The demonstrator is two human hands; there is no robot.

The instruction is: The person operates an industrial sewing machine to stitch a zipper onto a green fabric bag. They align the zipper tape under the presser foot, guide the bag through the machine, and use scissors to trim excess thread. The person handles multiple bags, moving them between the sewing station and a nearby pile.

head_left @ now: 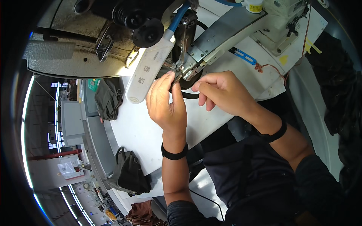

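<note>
My left hand (166, 101) has its fingers closed on a dark strip with a ridged edge (176, 80), just below the sewing machine's needle and foot area (183, 69). Right of it, my right hand (222, 92) is curled, thumb and index fingertips together beside the strip; whatever they may hold is hidden. A black curved band (190, 95) runs behind both hands. A pale oblong work light (141, 81) shines just left of my left hand. The machine's long metal arm (222, 30) extends up to the right.
Dark bags (128, 171) lie left on the white table (132, 132), with folded dark fabric (107, 98) farther back. A blue tool (243, 55) with orange cord sits behind my right hand. Dark cloth (324, 79) hangs at right; brown material (143, 214) lies bottom left.
</note>
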